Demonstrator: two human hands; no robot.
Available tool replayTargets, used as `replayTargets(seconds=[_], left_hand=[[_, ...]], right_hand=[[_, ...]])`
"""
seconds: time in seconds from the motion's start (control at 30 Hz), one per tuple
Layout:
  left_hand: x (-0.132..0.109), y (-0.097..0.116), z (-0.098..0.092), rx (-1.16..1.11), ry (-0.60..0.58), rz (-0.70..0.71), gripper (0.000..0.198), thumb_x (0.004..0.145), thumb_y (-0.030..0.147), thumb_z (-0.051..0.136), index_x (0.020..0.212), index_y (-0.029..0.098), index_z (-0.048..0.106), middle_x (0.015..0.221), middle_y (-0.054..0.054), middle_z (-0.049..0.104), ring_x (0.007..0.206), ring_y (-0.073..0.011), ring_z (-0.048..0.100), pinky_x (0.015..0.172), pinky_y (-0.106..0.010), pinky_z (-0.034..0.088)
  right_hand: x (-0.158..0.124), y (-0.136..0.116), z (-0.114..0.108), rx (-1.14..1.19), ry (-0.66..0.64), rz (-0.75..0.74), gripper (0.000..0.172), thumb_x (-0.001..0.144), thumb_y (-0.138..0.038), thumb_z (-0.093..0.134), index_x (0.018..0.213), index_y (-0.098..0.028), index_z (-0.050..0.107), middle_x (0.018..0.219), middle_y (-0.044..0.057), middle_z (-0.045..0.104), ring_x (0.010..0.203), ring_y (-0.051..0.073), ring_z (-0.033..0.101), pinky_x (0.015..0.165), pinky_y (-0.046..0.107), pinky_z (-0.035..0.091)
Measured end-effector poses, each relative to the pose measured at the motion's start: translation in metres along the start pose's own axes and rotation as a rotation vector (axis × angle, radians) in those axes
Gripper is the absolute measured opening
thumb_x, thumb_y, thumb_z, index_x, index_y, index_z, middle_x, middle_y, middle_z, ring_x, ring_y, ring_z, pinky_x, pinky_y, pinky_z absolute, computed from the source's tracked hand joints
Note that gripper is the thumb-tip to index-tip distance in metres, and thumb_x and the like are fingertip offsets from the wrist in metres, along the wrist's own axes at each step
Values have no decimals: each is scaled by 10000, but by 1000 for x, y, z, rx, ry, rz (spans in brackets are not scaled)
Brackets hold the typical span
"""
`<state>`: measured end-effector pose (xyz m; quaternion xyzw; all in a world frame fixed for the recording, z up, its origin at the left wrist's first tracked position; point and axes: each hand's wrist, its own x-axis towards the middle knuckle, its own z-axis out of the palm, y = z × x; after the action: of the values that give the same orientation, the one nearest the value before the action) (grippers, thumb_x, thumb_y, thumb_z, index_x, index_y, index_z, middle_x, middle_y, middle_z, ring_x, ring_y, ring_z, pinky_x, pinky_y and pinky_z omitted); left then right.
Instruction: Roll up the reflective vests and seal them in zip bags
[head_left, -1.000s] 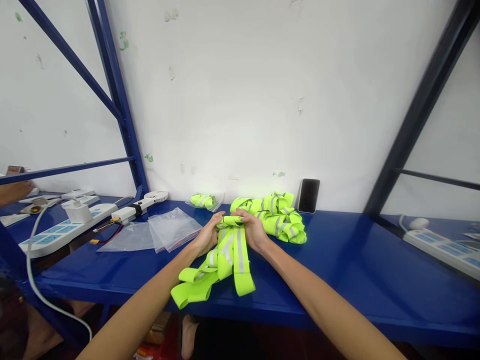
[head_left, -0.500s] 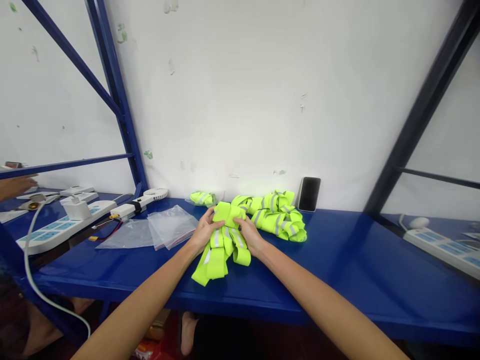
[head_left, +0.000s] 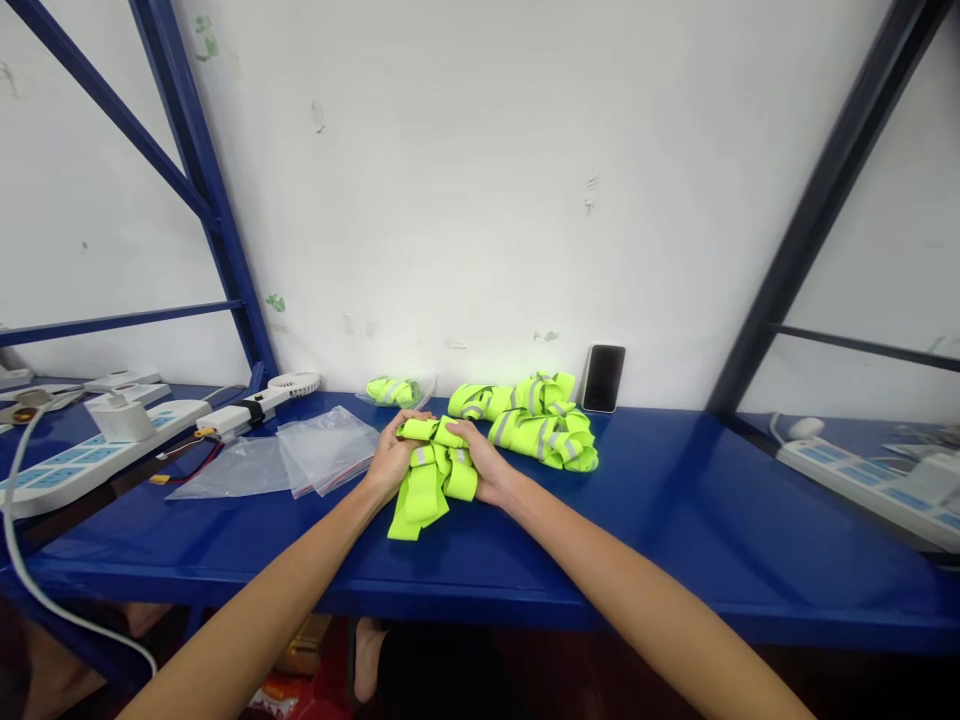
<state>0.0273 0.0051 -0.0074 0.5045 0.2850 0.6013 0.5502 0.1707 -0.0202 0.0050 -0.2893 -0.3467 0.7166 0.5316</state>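
Note:
A bundle of neon-yellow reflective straps (head_left: 421,492) with silver-grey stripes is gathered between my two hands, just above the blue table. My left hand (head_left: 392,455) grips its left side, thumb over the top. Around the right side my right hand (head_left: 484,462) is closed, thumb on the upper folds. Loose strap ends hang toward the table's front edge. Behind my right hand lie more rolled reflective straps (head_left: 551,420). Near the wall, behind my left hand, a bagged strap roll (head_left: 393,391) sits in clear plastic.
Clear zip bags (head_left: 326,450) lie flat left of my hands. Farther left are a small white fan (head_left: 294,384), a wired battery pack (head_left: 232,416) and a power strip (head_left: 97,455). A phone (head_left: 604,378) leans on the wall. Another power strip (head_left: 874,485) is at right.
The top of the strap bundle has been folded down and pressed more compact between my hands. My right hand has closed further around its side. The view has shifted slightly right.

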Motion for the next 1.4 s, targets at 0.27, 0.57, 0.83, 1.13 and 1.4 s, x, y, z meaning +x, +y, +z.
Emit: replayTargets(seconds=[0.27, 0.57, 0.83, 1.13, 1.4], left_hand=[[-9, 15, 10, -361, -224, -230, 620, 720, 322, 517, 1312, 140, 476, 1149, -101, 657, 984, -304, 640, 896, -465, 485], [-12, 18, 14, -313, -265, -407, 520, 822, 311, 517, 1303, 120, 464, 1129, -161, 655, 949, -307, 659, 816, -455, 528], [-11, 7, 7, -159, -156, -363, 567, 796, 231, 653, 1272, 350, 368, 1062, -17, 623, 794, -184, 683, 696, -440, 588], [-9, 1, 4, -130, -61, -340, 336, 845, 248, 626, 1134, 243, 453, 974, -38, 628, 721, -144, 683, 583, -282, 601], [-9, 6, 3, -156, -77, -398, 300, 879, 332, 561, 1133, 182, 507, 888, -63, 674, 687, -171, 685, 586, -291, 581]], right_hand=[[7, -7, -9, 26, -14, -157, 397, 594, -161, 729, 954, -190, 565, 789, 40, 710, 782, 256, 687, 699, 392, 554], [14, -7, -23, -254, -14, -452, 532, 571, -138, 701, 1084, -225, 590, 984, 13, 691, 959, 222, 633, 827, 347, 516], [9, -11, -35, -715, -52, -609, 447, 658, -134, 646, 1081, -277, 650, 1344, 8, 506, 1353, 221, 335, 1142, 400, 194], [-16, -30, -34, -911, -401, -499, 879, 586, -180, 770, 1386, -251, 413, 1414, 72, 441, 1301, 259, 406, 1113, 419, 254], [-14, -39, -33, -976, -320, -593, 690, 650, -256, 758, 1301, -268, 530, 1254, 51, 596, 1166, 290, 518, 1049, 437, 317]])
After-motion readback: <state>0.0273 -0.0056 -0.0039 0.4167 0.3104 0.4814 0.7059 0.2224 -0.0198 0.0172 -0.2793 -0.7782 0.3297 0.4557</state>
